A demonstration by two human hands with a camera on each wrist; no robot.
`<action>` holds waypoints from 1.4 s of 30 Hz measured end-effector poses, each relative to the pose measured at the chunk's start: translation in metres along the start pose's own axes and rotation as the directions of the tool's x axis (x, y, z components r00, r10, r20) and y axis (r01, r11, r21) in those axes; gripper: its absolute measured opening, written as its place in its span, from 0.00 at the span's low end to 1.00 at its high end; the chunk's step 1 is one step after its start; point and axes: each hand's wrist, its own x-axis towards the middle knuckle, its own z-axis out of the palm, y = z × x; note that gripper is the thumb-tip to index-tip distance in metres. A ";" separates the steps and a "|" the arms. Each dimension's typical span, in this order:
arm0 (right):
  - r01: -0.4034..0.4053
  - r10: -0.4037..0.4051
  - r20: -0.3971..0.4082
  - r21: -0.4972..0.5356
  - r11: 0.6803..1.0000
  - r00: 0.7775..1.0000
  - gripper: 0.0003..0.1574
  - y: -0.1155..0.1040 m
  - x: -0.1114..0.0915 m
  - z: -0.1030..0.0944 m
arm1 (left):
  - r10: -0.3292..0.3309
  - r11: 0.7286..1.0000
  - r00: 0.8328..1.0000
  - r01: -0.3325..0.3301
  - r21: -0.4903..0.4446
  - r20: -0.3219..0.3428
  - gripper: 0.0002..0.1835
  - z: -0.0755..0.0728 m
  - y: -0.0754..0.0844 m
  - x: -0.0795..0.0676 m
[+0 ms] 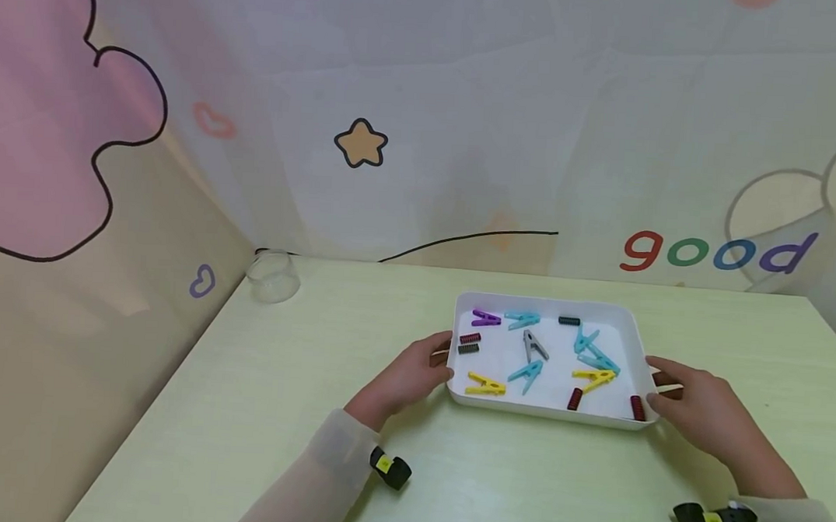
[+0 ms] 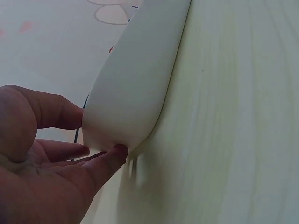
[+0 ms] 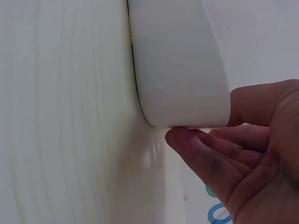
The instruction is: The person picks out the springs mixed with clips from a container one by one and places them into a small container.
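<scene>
Tray (image 1: 491,361), white and shallow, sits right of centre on the table (image 1: 315,365), its underside apparently resting there, between the left hand (image 1: 413,372) and the right hand (image 1: 699,402). Each hand grasps one short end, its fingers (image 2: 60,112) and thumb bent against the wall near the front corner; some fingertips are hidden in the wrist views. Holding opposite ends likely shares the weight and helps the tray stay level. Inside lie a purple clip (image 1: 492,319), blue clips (image 1: 535,367), a gray clip (image 1: 529,345), yellow clips (image 1: 605,375) and dark ribbed pieces (image 1: 575,399), scattered with colours mixed; one yellow seems to touch a blue at the right. The raised wall presumably stops such small loose items from sliding off. A transparent bowl (image 1: 274,282) stands at the table's far left corner, near the printed backdrop (image 1: 465,138), well apart from the tray, perhaps so that the arms have room. Black straps (image 1: 396,472) circle both wrists, probably to carry the cameras.
</scene>
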 end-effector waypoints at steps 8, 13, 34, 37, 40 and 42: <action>-0.019 0.019 -0.002 0.049 0.999 1.000 0.42 0.010 0.001 0.004 | 0.002 1.000 1.000 -0.002 -0.014 -0.007 0.33 0.008 -0.005 -0.009; -0.006 0.011 -0.039 0.137 0.991 0.999 0.44 0.008 0.006 0.005 | 0.041 0.999 0.999 -0.040 0.022 -0.002 0.33 0.006 0.003 -0.012; -0.036 0.029 0.026 0.304 0.952 0.999 0.48 0.020 0.013 0.016 | 0.019 1.000 1.000 -0.019 -0.012 -0.010 0.33 0.005 -0.005 -0.019; -0.050 0.039 0.041 0.311 0.949 0.998 0.49 0.023 0.016 0.016 | 0.009 1.000 1.000 -0.010 -0.029 -0.014 0.34 0.005 -0.006 -0.017; -0.061 0.047 0.052 0.319 0.946 0.998 0.51 0.029 0.018 0.015 | -0.002 1.000 0.999 0.001 -0.027 -0.032 0.35 0.005 -0.004 -0.015; -0.069 0.056 0.051 0.319 0.945 0.997 0.52 0.034 0.019 0.013 | -0.001 1.000 0.999 0.000 -0.019 -0.049 0.36 0.003 -0.002 -0.013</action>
